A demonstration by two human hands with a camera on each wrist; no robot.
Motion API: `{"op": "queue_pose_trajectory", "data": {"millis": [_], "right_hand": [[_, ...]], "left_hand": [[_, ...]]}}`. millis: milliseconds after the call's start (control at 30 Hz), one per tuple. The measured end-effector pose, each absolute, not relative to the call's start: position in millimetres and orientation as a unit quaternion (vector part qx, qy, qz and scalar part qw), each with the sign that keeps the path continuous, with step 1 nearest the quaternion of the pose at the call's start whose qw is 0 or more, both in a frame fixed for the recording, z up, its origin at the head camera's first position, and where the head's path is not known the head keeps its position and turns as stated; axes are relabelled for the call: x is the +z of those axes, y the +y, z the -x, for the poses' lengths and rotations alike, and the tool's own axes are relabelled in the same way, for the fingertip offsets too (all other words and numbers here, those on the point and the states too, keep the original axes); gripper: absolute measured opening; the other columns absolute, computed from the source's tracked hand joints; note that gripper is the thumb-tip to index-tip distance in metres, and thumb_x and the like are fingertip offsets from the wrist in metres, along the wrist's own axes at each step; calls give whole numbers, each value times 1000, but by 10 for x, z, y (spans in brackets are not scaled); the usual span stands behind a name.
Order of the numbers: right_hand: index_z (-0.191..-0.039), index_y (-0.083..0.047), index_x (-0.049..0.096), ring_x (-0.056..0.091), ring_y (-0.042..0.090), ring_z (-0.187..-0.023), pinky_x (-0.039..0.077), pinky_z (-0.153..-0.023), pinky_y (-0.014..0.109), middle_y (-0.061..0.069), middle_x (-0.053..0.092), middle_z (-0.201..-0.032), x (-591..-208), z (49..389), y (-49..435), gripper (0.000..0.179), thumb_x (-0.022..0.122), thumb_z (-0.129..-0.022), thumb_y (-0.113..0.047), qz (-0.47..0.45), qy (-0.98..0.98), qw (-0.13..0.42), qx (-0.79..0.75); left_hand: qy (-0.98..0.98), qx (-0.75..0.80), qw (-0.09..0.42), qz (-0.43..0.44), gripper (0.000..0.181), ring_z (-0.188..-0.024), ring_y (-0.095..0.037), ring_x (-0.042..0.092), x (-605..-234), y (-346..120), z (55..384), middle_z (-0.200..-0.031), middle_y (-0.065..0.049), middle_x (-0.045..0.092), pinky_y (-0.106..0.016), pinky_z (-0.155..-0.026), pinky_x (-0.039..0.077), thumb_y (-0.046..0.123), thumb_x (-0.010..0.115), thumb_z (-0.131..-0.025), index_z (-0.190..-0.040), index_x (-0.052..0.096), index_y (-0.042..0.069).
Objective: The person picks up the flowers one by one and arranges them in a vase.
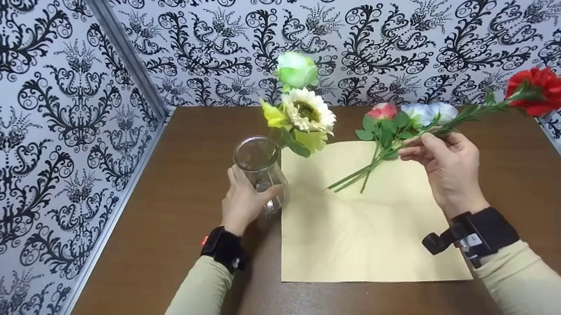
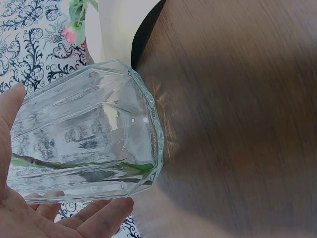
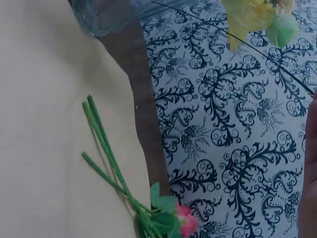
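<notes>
My left hand [image 1: 248, 198] grips a clear faceted glass vase [image 1: 260, 172] around its side, thumb at the front. A green stem [image 2: 74, 165] runs down inside the glass in the left wrist view. From the vase lean a cream daisy-like flower [image 1: 308, 113], a yellow flower [image 1: 275, 114] and a pale green rose [image 1: 297, 69]. My right hand [image 1: 449, 168] pinches the long stem of a red carnation [image 1: 538, 90], its bloom out to the right. Beneath and beyond that hand lie a pink rose [image 1: 383, 111] and pale blue roses [image 1: 429, 114], their green stems [image 3: 106, 144] crossing.
A sheet of cream paper [image 1: 368, 236] lies on the brown table [image 1: 130, 241], under the loose stems and close beside the vase. Patterned white-and-black panels [image 1: 309, 23] stand at the back and sides.
</notes>
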State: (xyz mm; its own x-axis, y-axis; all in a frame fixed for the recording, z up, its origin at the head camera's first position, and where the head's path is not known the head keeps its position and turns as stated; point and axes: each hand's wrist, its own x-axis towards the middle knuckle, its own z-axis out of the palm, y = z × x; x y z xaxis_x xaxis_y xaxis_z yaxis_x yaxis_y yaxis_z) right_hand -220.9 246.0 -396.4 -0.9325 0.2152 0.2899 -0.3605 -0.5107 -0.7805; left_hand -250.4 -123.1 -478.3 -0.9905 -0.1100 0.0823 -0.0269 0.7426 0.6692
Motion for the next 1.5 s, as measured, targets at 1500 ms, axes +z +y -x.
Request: {"op": "queue_pose_trajectory", "data": {"millis": [1500], "right_hand": [[-117, 12, 61, 75, 38, -92, 57, -87, 48, 30, 71, -104, -3499, 1986, 1660, 19, 58, -99, 7, -230, -514, 143, 814]], "left_hand": [[-930, -360, 62, -37, 108, -110, -39, 65, -4787, -1228, 2508, -134, -8, 41, -57, -83, 52, 66, 81, -72, -147, 26, 11]]}}
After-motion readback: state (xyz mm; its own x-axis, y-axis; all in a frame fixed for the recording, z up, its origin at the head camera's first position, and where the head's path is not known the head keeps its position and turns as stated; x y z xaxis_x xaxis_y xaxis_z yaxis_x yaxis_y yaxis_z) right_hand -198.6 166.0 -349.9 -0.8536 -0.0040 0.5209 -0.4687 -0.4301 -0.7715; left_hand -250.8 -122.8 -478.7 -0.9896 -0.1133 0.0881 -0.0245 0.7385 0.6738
